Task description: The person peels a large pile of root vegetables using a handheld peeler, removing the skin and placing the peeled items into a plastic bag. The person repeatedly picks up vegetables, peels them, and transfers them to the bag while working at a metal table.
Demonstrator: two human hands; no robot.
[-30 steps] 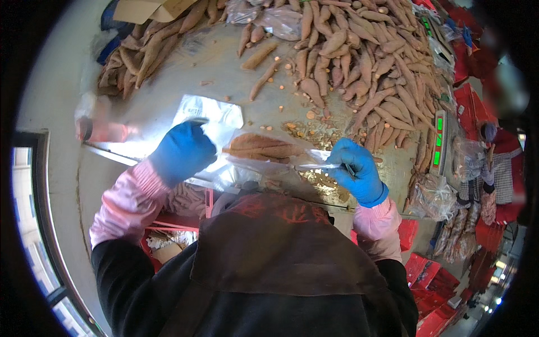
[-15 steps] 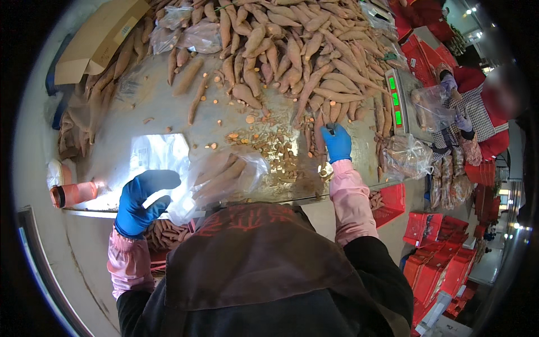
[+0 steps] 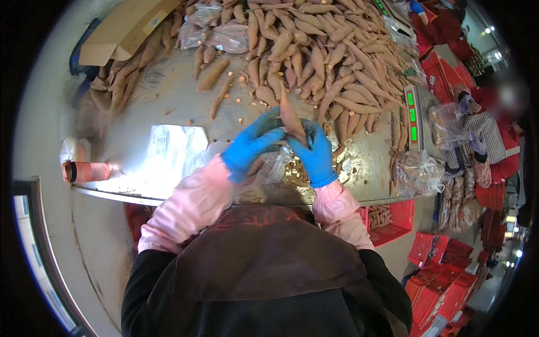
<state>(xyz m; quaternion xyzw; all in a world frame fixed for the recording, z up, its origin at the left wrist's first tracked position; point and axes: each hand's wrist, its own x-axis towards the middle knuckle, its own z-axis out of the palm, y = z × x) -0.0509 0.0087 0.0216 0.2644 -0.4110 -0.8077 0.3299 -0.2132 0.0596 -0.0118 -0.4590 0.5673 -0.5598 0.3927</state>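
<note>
A long tapered sweet potato [image 3: 291,119] is held upright between both hands over the near middle of the table. My left hand [image 3: 247,145], in a blue glove, curls its fingers against the left side of it. My right hand [image 3: 315,157], gloved in blue too, grips its lower right side; whether a small tool is in that palm is hidden. Under the hands lies a clear plastic bag [image 3: 273,169] with sweet potatoes in it, partly covered by my left forearm. Trimmed ends and scraps [image 3: 296,175] are scattered beside the bag.
A big heap of sweet potatoes [image 3: 331,62] covers the table's far side. Shiny flat bags [image 3: 177,147] lie left, near a pink-red jar [image 3: 90,172]. A scale [image 3: 414,115] and a filled bag [image 3: 418,168] stand right. Below is a red crate [image 3: 393,227]; a co-worker [image 3: 488,121] is at right.
My right hand has come back from the heap's near edge with a sweet potato. My left hand has left the bag at the table edge and moved right and up to meet it.
</note>
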